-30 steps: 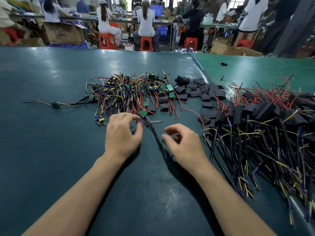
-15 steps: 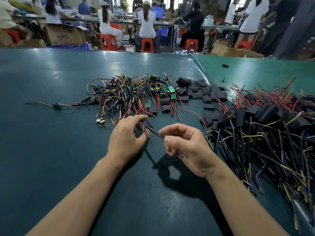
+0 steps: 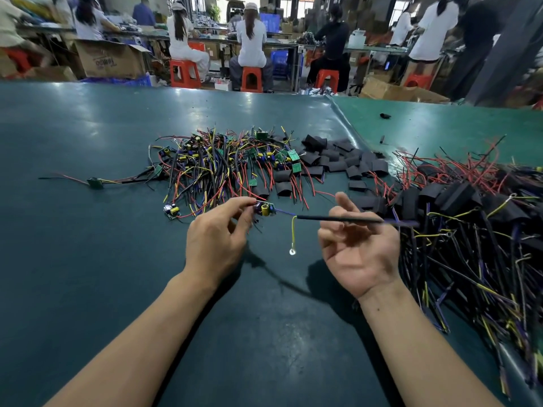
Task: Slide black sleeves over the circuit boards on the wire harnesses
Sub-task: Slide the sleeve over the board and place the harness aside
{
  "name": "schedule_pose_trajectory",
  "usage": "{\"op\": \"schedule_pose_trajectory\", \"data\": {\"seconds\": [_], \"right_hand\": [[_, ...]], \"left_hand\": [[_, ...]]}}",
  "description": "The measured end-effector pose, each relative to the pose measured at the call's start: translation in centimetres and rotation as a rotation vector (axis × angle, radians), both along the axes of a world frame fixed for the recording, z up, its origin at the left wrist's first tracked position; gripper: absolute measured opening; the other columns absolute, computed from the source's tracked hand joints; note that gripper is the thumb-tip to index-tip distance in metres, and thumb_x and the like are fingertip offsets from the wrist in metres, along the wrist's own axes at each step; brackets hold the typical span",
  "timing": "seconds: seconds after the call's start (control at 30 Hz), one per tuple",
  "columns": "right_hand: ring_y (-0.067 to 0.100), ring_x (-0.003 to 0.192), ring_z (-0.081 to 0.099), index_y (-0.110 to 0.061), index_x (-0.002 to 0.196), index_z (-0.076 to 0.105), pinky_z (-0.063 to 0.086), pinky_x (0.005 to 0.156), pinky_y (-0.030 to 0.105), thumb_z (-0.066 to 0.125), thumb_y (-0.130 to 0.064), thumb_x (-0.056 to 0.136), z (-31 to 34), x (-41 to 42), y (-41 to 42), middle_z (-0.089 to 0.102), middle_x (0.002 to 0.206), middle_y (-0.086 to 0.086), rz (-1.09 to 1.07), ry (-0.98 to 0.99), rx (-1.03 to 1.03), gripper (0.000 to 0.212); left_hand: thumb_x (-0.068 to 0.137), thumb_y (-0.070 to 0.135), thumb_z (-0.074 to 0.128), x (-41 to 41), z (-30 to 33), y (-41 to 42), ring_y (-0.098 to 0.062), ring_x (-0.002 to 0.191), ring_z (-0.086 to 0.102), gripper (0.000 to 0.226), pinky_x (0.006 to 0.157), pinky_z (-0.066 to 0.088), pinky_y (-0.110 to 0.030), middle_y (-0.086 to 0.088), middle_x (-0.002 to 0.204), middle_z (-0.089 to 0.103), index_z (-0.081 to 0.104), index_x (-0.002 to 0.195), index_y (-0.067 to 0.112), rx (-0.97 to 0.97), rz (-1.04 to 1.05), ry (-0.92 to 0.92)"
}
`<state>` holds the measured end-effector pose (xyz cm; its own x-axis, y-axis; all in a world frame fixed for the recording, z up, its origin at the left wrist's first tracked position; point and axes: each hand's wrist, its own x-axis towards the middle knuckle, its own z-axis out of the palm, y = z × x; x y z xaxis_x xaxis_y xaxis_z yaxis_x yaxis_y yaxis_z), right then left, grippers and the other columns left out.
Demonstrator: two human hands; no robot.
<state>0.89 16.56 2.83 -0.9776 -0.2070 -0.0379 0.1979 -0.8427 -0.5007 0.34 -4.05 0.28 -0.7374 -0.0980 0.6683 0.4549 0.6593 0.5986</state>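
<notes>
Our left hand (image 3: 216, 236) pinches a circuit board (image 3: 265, 209) above the surface (image 3: 88, 259). Our right hand (image 3: 357, 248), palm up with fingers loosely spread, has the board's black cable (image 3: 338, 219) lying across them. Loose sleeves (image 3: 338, 160) lie beyond.

You sit at a wide dark green table (image 3: 88, 259). Beyond its far edge, people on red stools (image 3: 251, 79) work at long benches (image 3: 205, 39). A cardboard box (image 3: 110, 61) stands left of the stools. Bright windows (image 3: 396, 7) glow behind them.
</notes>
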Motion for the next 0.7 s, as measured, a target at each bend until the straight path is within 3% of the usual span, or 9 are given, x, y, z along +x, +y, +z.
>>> {"op": "schedule_pose_trajectory", "data": {"seconds": [0.13, 0.2, 0.33, 0.43, 0.57, 0.7], "right_hand": [[0.013, 0.053, 0.061, -0.011, 0.104, 0.067, 0.048, 0.047, 0.019, 0.044, 0.02, 0.084, -1.1, -0.4, -1.4, 0.067, 0.08, 0.006, -0.052, 0.028, 0.643, 0.043], [0.016, 0.059, 0.063, -0.011, 0.113, 0.066, 0.051, 0.051, 0.021, 0.052, 0.021, 0.085, -1.7, 0.1, -2.4, 0.068, 0.088, 0.009, 0.019, 0.116, 0.778, 0.045], [0.019, 0.067, 0.067, -0.023, 0.12, 0.066, 0.056, 0.057, 0.024, 0.073, 0.002, 0.077, -2.0, 0.2, -2.6, 0.068, 0.096, 0.011, 0.109, 0.258, 0.799, 0.051], [0.019, 0.063, 0.065, -0.019, 0.11, 0.072, 0.054, 0.053, 0.024, 0.071, -0.019, 0.079, -1.8, 0.5, -2.8, 0.07, 0.088, 0.008, 0.049, 0.312, 0.835, 0.031], [0.015, 0.05, 0.061, -0.004, 0.102, 0.067, 0.048, 0.043, 0.021, 0.057, -0.012, 0.097, -1.4, 0.1, -3.0, 0.069, 0.071, 0.008, -0.296, 0.234, 0.781, 0.014], [0.018, 0.045, 0.06, -0.006, 0.091, 0.064, 0.045, 0.04, 0.02, 0.05, -0.011, 0.101, -0.8, -0.6, -1.5, 0.068, 0.062, 0.009, -0.571, 0.091, 0.584, 0.018]], "left_hand": [[0.093, 0.031, 0.058, 0.2, 0.0, 0.2, -0.017, 0.053, 0.065, 0.021, 0.059, 0.054, -0.039, 0.006, 0.058, 0.067, 0.073, 0.104, 0.021, -0.035, 0.004, -0.019], [0.091, 0.029, 0.062, 0.4, 0.1, 0.3, -0.014, 0.052, 0.066, 0.019, 0.057, 0.055, -0.037, 0.007, 0.06, 0.069, 0.075, 0.102, 0.02, -0.043, -0.011, 0.013], [0.085, 0.028, 0.067, 0.5, -0.1, 0.6, -0.015, 0.054, 0.066, 0.017, 0.056, 0.055, -0.036, 0.006, 0.072, 0.074, 0.079, 0.094, 0.02, -0.128, -0.075, 0.002], [0.085, 0.028, 0.066, 0.4, -0.3, 0.7, -0.014, 0.057, 0.064, 0.02, 0.059, 0.055, -0.037, 0.007, 0.08, 0.075, 0.078, 0.099, 0.021, -0.174, -0.126, -0.022], [0.087, 0.022, 0.069, 0.5, -0.4, 0.6, -0.005, 0.063, 0.058, 0.041, 0.066, 0.054, -0.03, 0.014, 0.099, 0.07, 0.061, 0.127, 0.022, -0.186, -0.144, -0.025], [0.088, 0.02, 0.067, 0.5, -0.3, 0.6, -0.003, 0.071, 0.058, 0.028, 0.066, 0.052, -0.029, 0.015, 0.099, 0.067, 0.062, 0.116, 0.02, -0.154, -0.131, -0.018]]}}
